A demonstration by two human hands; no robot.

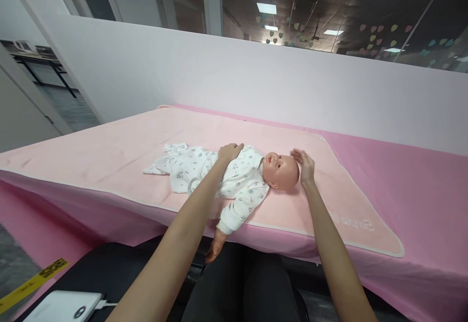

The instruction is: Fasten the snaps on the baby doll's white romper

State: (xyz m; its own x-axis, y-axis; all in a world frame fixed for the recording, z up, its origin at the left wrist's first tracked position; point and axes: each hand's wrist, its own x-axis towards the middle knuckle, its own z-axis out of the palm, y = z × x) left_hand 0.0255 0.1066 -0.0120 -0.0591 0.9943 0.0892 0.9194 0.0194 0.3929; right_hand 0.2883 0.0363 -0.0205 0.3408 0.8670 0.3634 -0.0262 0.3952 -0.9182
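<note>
A baby doll (281, 172) lies on its back on a peach blanket, its head toward the right. It wears a white printed outfit (195, 163) with long sleeves and trousers. One doll arm hangs over the near edge, the bare doll hand (216, 245) below it. Across the doll's belly rests my left hand (230, 152), lying flat with the fingers toward the far side. My right hand (304, 163) is raised beside the crown of the doll's head, fingers stretched out and holding nothing. Whether it touches the head I cannot tell.
The peach blanket (120, 151) covers much of a bed with a pink sheet (413, 180). A white low wall (256, 83) runs along the far side. At lower left, a white power bank (60, 306) with a cable lies on a black seat (109, 268), near a yellow strap (29, 285).
</note>
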